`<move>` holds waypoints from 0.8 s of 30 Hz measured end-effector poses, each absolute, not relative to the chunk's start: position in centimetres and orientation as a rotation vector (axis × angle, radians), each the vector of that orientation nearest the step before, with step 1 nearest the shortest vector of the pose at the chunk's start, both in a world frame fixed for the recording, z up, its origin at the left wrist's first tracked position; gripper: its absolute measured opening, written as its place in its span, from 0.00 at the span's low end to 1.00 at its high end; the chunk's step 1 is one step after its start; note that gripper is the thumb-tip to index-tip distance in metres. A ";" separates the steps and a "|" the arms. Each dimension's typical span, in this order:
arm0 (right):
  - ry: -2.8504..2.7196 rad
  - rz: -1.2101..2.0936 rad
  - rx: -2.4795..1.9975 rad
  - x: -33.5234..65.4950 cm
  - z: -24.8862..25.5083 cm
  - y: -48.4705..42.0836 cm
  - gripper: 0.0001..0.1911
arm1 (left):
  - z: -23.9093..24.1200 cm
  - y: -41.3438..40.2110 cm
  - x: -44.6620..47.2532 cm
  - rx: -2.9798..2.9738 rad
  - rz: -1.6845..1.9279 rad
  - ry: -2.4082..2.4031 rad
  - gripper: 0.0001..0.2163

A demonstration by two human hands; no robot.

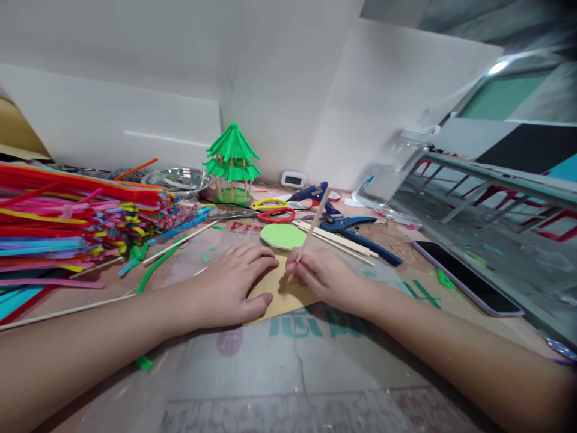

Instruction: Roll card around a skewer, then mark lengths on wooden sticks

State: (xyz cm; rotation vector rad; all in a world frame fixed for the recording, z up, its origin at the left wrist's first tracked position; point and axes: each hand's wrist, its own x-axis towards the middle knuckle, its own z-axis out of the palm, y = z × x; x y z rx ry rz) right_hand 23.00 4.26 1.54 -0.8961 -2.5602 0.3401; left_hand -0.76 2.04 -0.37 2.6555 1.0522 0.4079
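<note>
My left hand (232, 284) lies flat, palm down, on a tan piece of cardboard (280, 294) and presses it to the table. My right hand (324, 278) pinches a thin wooden stick (314, 221) that leans up and to the right, its lower tip touching the cardboard. Just beyond the fingers lies a light green paper disc (283, 235). A small green paper pagoda (231, 162) on stick pillars stands at the back.
A large pile of coloured pipe cleaners (67, 216) fills the left. Red and yellow scissors (273, 210), a blue glue gun (311, 193), blue pliers (356, 231), loose sticks (338, 239), a metal bowl (178, 178), a small clock (293, 179) and a phone (466, 276) lie around.
</note>
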 end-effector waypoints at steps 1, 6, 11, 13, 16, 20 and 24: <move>-2.551 0.303 -0.952 23.1 1.5 4.3 0.12 | -0.4 2.0 -0.8 2.656 0.409 1.064 0.25; -2.539 0.367 -0.932 23.2 1.6 4.3 0.13 | -0.4 2.0 -0.8 2.660 0.407 1.058 0.25; -2.506 0.260 -1.073 23.2 1.7 4.6 0.11 | -0.4 2.0 -0.8 2.660 0.414 1.084 0.25; -2.527 0.342 -0.964 23.3 1.6 4.6 0.12 | -0.4 2.0 -0.7 2.659 0.407 1.072 0.25; -2.555 0.373 -0.883 23.4 1.5 4.6 0.13 | -0.4 2.0 -0.7 2.657 0.413 1.081 0.24; -2.555 0.247 -0.936 23.2 1.6 4.3 0.12 | -0.5 2.0 -0.7 2.646 0.432 1.088 0.25; -2.623 0.275 -0.831 23.0 1.7 4.0 0.12 | -0.5 2.0 -0.7 2.650 0.474 1.057 0.23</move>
